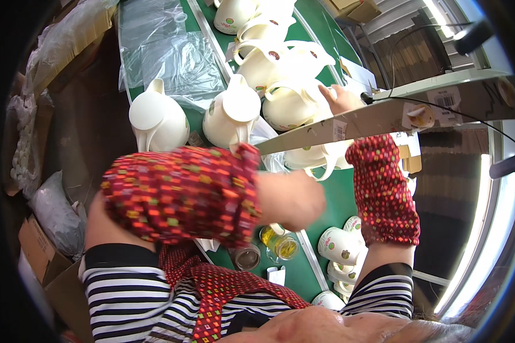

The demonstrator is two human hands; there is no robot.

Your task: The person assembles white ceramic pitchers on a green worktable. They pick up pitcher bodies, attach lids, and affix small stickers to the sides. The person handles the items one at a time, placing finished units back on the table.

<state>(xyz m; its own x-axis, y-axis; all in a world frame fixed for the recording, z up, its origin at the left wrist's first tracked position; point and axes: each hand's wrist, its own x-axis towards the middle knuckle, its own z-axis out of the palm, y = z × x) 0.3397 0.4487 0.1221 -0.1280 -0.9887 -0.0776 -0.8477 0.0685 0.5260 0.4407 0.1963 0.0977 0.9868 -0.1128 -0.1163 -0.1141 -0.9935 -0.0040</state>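
My right hand reaches past a metal bar to a cream plastic pitcher, with its fingers against the pitcher's right side. The bar hides part of that hand and wrist. My left hand hangs over the green table, smeared by motion, so its fingers cannot be made out. Just beyond it, another cream pitcher lies partly behind the bar. Two lidded pitchers, one at the far left and one beside it, stand beyond my left forearm. More cream pitchers are crowded farther back.
The grey metal bar crosses from the right at hand height. Clear plastic bags cover the table's far left. Near me are a glass jar with yellow contents and a brown jar. Several cream printed containers sit at the right.
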